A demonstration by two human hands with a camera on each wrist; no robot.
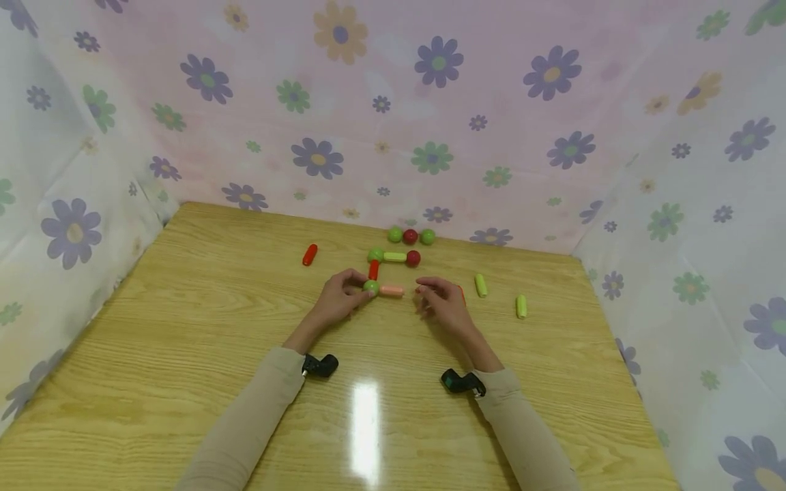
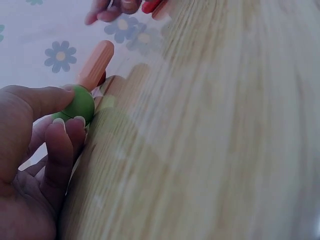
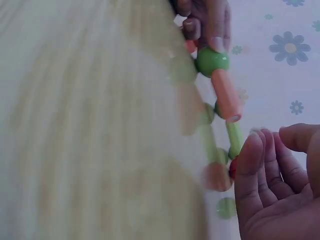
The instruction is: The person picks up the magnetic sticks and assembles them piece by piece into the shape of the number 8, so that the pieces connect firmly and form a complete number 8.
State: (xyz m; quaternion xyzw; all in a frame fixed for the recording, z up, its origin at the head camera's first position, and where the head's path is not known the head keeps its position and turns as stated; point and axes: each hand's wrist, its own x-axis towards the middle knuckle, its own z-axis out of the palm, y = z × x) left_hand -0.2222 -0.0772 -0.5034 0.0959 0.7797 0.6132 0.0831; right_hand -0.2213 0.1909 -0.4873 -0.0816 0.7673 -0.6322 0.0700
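My left hand [image 1: 340, 296] pinches a green ball [image 1: 371, 288] between thumb and fingers at the near corner of a joined piece. From that ball a salmon-pink stick [image 1: 391, 291] points right, its far end free. A red stick [image 1: 374, 270] runs back to a second green ball [image 1: 376, 254], and a yellow-green stick [image 1: 395, 257] joins that to a dark red ball [image 1: 413, 258]. My right hand [image 1: 447, 303] hovers right of the pink stick's end, apart from it. In the right wrist view its fingers [image 3: 250, 165] are loosely bent, thumb apart, holding nothing.
Behind the piece, a green ball [image 1: 395, 234], a red ball [image 1: 410, 236] and another green ball [image 1: 428, 236] lie in a row. One red stick [image 1: 310, 255] lies left; another [image 1: 462, 294] is partly behind my right hand. Two yellow-green sticks [image 1: 481, 285] lie right. Flowered cloth surrounds the table.
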